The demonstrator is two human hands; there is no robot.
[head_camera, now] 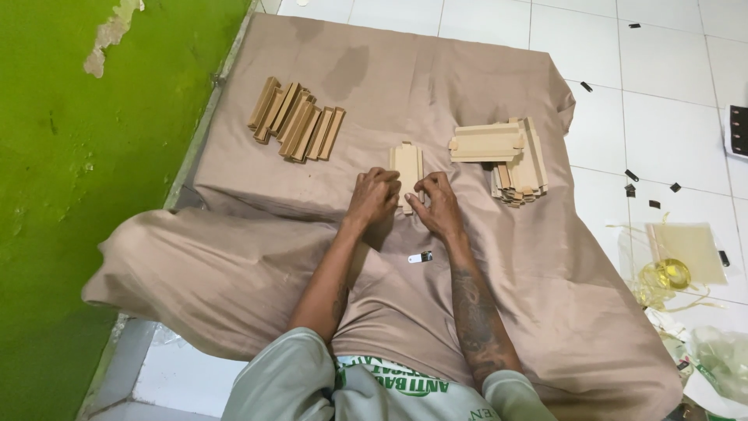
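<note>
We observe both hands pressed on a flat cardboard blank (407,173) lying near the middle of the beige cloth (234,265) spread on the tiled floor (670,101). The left hand (372,196) is clenched, its fingers curled onto the blank's lower left edge. The right hand (436,204) pinches the blank's lower right edge with bent fingertips. A stack of flat blanks (510,160) sits toward the cloth's right edge, just beside the work. A row of folded cardboard pieces (296,121) lies toward the far left corner. A small white clip (420,256) rests on the cloth below the right hand.
</note>
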